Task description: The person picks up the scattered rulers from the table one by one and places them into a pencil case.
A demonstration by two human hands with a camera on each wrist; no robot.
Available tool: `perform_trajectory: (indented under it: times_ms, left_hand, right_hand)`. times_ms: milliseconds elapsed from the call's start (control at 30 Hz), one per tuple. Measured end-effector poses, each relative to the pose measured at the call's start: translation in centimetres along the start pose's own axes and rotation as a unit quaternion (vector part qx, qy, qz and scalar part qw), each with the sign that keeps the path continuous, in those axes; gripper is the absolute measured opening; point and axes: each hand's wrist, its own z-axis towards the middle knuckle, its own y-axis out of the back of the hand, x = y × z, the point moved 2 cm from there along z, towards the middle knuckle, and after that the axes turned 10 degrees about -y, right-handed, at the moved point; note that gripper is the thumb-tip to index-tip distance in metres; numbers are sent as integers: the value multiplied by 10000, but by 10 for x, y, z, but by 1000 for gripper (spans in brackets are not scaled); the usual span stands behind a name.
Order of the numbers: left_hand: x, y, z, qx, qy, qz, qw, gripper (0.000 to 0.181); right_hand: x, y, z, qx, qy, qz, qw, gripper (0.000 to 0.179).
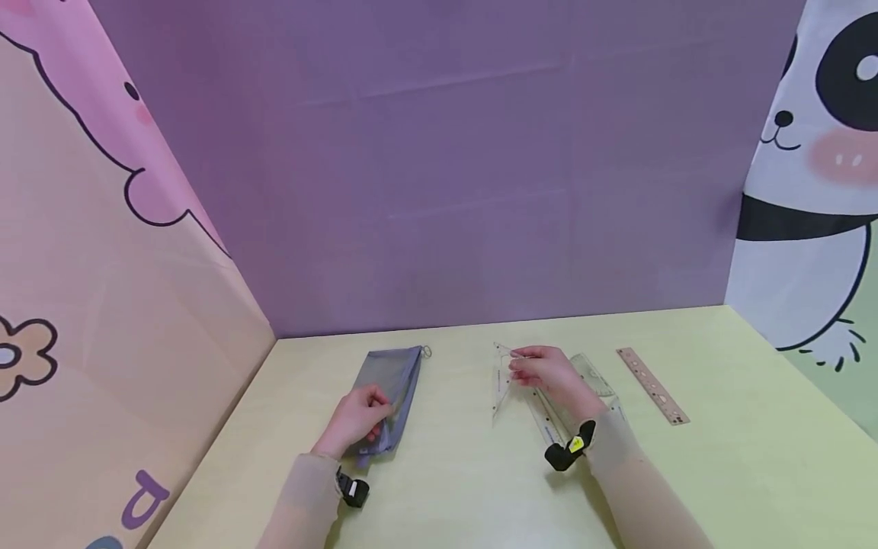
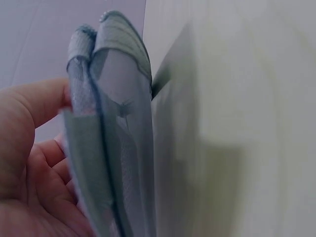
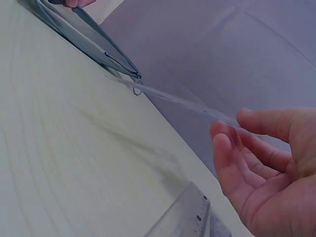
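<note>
A grey-blue mesh zip pouch (image 1: 386, 366) with a small ring at its far corner lies at the left of the table. My left hand (image 1: 357, 415) grips its near part, thumb on one side and fingers on the other in the left wrist view. Along its long side, the two edges of the pouch (image 3: 94, 42) stand apart in the right wrist view. My right hand (image 1: 549, 375) pinches a clear set square (image 1: 501, 375) between thumb and fingertips. Seen nearly edge-on, the set square (image 3: 182, 101) is held above the table, pointing toward the pouch.
Beneath my right forearm lie a clear ruler (image 1: 546, 418) and a clear protractor (image 1: 595, 375). Farther right is a pink ruler (image 1: 653, 386) with cut-out shapes. A purple backdrop (image 1: 425, 191) rises behind the table (image 1: 453, 488), with printed panels at both sides.
</note>
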Motion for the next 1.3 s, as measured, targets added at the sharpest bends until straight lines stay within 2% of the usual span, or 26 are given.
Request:
perform_trajectory:
  times_ms: [200,500,700,1000,1300]
  left_hand:
    - [5,0,-6,-89,24,-5,10000,7]
    - [9,1,-13,-132,155,-64,9998,7]
    - [6,1,-9,-205,95,-66,9997,7]
    - [0,-2,-7,-135,19,14,9999,7]
    - [-5,0,-2,-166,-120,105,9997,6]
  right_hand:
    - [-5,-2,-1,5,-36,243,9997,39]
    - [-7,-6,0,237,-13,474,9986,40]
    - [-3,-4,1,315,72,586,9978,42]
    - [-7,-3,-1,452,83,662,9967,44]
    - [-17,-21,12,807,117,600,9949,37]
